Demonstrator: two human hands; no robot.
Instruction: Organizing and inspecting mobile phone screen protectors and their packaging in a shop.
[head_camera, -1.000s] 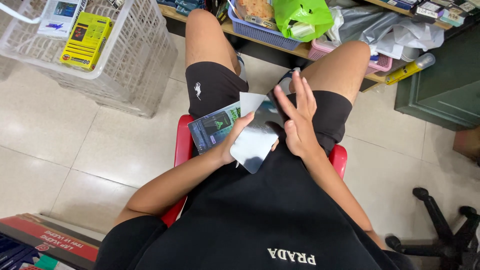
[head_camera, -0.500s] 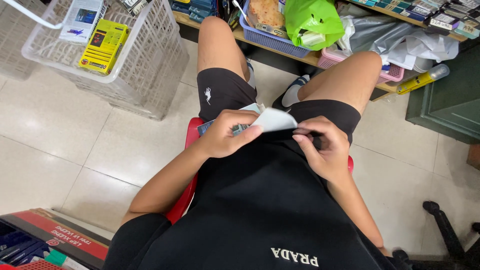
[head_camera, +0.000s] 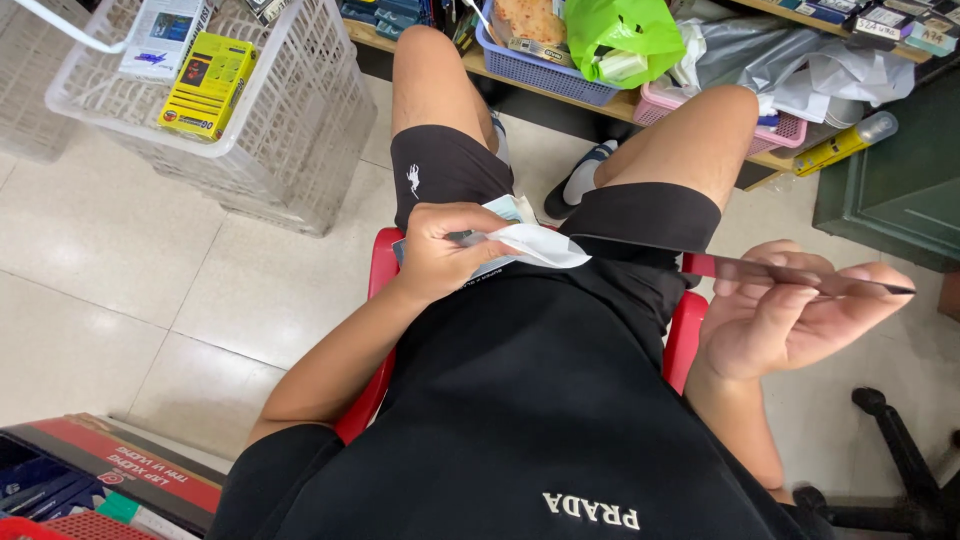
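White pouch pinched in left hand over the red stool; right hand, right of the stool, loosely pinches a thin dark sheet. I judge the sheet could slip floorward.

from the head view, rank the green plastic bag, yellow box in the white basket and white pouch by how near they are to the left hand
1. White pouch: held in the left hand, over the lap.
2. Yellow box: upper left, in the white basket.
3. Green plastic bag: top, right of centre, on the shelf.
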